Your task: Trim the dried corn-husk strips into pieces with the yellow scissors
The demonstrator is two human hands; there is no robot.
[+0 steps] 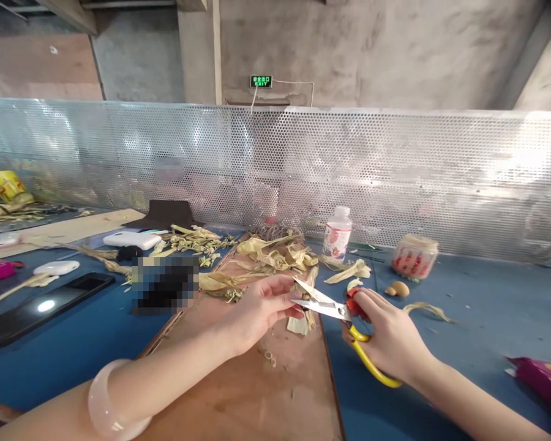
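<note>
Scissors with one yellow handle loop stand with blades parted over the near end of a wooden board, gripped by the closed fingers of a right hand. The left hand, its fingertips pinching dried husk, meets the blades; the piece's exact extent is hidden. More husks crowd the board's far end. Right of them stand a bottle and a jar, their red print too small to read. A phone lies left, a purple packet near right. Beyond a perforated metal screen, a green sign reads "EXIT" beneath Chinese characters.
</note>
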